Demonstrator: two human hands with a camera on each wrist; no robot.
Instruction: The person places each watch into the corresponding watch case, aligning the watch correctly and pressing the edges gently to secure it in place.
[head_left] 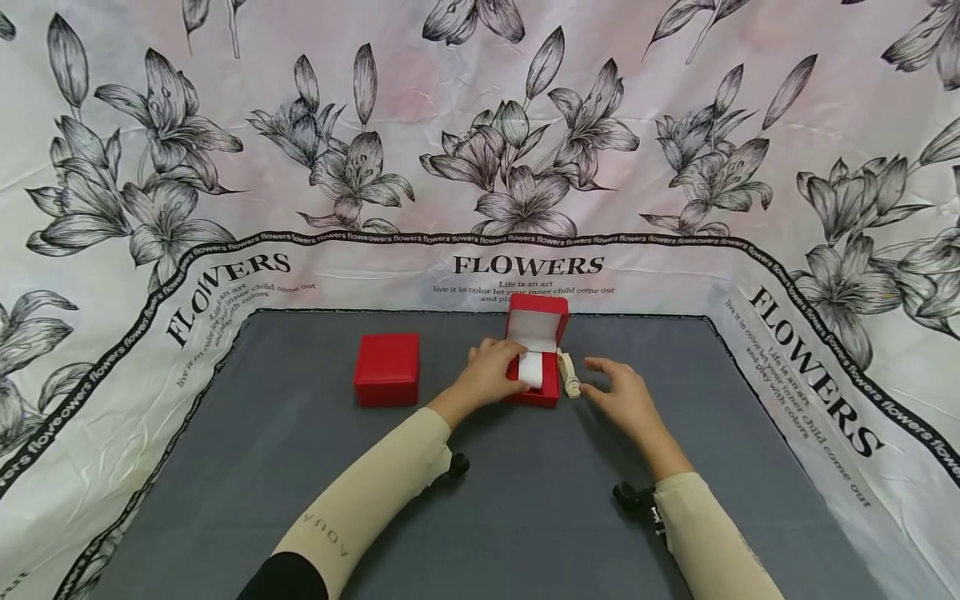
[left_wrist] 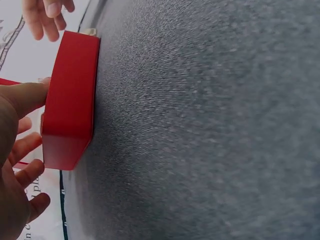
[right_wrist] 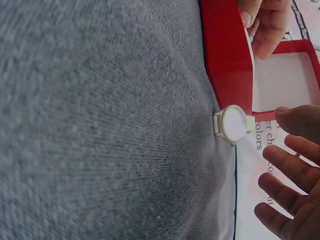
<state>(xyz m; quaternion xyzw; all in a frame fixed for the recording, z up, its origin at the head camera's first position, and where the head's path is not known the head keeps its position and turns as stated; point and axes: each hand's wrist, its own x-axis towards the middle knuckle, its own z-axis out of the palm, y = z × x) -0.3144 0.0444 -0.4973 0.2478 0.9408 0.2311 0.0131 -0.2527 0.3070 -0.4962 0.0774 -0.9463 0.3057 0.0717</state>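
A red box (head_left: 546, 392) with its lid (head_left: 538, 310) raised stands on the grey cloth, pale inside. In it sits a white cushion (head_left: 531, 369). My left hand (head_left: 491, 371) reaches in from the left, thumb and a finger pinching the cushion at its near and far ends; its other fingers are spread in the left wrist view. Beside the box's right wall lies a cream watch (head_left: 569, 377), its round dial (right_wrist: 234, 124) plain in the right wrist view. My right hand (head_left: 621, 398) is just right of the watch, fingers spread and holding nothing.
A second red box (head_left: 387, 370), closed, stands to the left. Grey cloth (head_left: 525, 508) covers the front, bordered by a white flower-printed band with "FLOWERS" lettering (head_left: 528, 265). Small black devices (head_left: 459, 465) sit at both wrists.
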